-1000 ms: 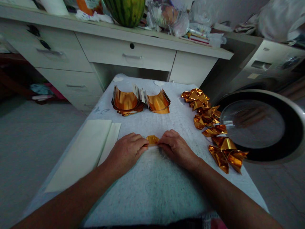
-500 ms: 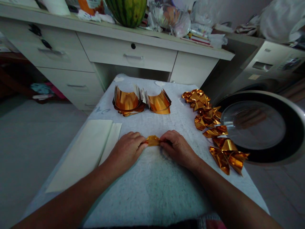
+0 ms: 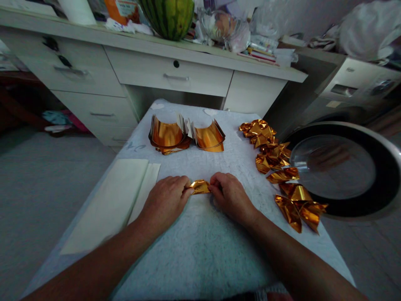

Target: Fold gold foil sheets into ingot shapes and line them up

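Observation:
Between my two hands is a small folded piece of gold foil paper (image 3: 200, 187), low over the cloth-covered table (image 3: 194, 251). My left hand (image 3: 169, 194) pinches its left end with thumb and fingers. At the right end, the fingers of my right hand (image 3: 230, 192) are closed on it too. Beyond my hands stand two curved stacks of gold foil sheets, a left stack (image 3: 167, 134) and a right stack (image 3: 209, 137). Several folded gold foil pieces (image 3: 272, 154) lie in a row along the table's right side.
Folded pale paper (image 3: 109, 200) lies by my left forearm. Past the table's far edge is a white desk (image 3: 169, 79) with drawers, bearing a watermelon (image 3: 169, 16) and clutter. A washing machine (image 3: 347, 88) with its round door (image 3: 385, 167) open stands close at the right.
The foil piece has turned slightly, and its face now shines brighter. Both hands keep their pinch on its ends, with small finger shifts.

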Demonstrator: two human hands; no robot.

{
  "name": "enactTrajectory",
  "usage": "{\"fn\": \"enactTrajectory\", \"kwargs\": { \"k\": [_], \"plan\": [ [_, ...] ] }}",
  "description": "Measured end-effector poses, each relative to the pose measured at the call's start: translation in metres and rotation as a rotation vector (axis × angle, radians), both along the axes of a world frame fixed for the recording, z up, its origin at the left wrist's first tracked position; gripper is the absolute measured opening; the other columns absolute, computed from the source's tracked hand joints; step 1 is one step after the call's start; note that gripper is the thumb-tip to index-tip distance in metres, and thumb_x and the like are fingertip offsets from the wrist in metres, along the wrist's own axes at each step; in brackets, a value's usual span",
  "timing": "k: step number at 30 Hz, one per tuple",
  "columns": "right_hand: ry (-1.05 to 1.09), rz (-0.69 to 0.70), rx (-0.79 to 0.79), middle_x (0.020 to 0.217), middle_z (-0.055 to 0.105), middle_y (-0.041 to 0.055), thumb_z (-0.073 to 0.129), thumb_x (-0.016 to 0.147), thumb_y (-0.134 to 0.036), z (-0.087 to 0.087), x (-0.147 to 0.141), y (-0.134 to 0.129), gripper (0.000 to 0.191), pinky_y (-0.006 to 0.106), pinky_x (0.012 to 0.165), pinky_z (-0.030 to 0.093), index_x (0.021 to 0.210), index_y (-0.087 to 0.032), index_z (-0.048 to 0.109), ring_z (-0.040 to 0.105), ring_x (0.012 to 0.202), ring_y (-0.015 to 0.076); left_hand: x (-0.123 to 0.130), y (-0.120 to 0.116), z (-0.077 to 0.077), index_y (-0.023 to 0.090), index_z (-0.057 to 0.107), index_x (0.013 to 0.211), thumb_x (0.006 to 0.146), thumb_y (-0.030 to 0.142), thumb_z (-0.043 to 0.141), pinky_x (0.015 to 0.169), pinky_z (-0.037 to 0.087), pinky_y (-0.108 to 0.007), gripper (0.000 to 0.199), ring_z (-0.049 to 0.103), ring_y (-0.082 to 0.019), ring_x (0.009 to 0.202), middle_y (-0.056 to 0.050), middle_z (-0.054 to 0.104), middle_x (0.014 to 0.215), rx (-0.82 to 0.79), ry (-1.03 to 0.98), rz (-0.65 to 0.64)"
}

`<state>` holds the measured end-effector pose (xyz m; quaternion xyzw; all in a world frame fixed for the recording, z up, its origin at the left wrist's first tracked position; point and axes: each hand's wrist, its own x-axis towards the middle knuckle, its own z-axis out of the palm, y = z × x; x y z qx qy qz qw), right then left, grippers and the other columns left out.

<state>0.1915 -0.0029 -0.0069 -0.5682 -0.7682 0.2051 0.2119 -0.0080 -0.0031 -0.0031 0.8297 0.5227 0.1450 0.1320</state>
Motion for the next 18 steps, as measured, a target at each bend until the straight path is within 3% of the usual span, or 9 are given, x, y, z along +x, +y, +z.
{"fn": "enactTrajectory", "kwargs": {
  "k": [11,15,18],
  "plan": [
    [-0.038,-0.051,-0.005,0.075,0.064,0.0018,0.064,0.085,-0.015,-0.0027,-0.0030,-0.0001,0.007,0.030,0.070,0.038,0.081,-0.019,0.060,0.054,0.072,0.0173,0.0030,-0.0035,-0.0047,0.020,0.055,0.090,0.090,0.016,0.051,0.067,0.046,-0.034,0.005,0.063,-0.021,0.075,-0.004,0.067,0.081,0.071,0.057,0.001],
    [-0.026,-0.054,0.010,0.074,0.062,0.0009,0.064,0.084,-0.015,-0.0050,-0.0019,-0.0002,0.009,0.030,0.069,0.037,0.080,-0.019,0.058,0.053,0.072,0.0167,0.0016,-0.0035,-0.0080,0.020,0.052,0.102,0.088,0.013,0.051,0.071,0.046,-0.035,0.016,0.062,-0.022,0.079,-0.004,0.066,0.084,0.060,0.003,0.022],
    [-0.025,-0.068,0.020,0.073,0.061,0.0006,0.066,0.084,-0.017,-0.0055,-0.0004,0.0001,0.011,0.030,0.068,0.036,0.079,-0.019,0.057,0.052,0.071,0.0167,0.0000,-0.0022,-0.0083,0.020,0.053,0.097,0.088,0.012,0.050,0.072,0.046,-0.034,0.012,0.060,-0.021,0.081,-0.003,0.063,0.086,0.028,-0.019,-0.001]
  ]
}}
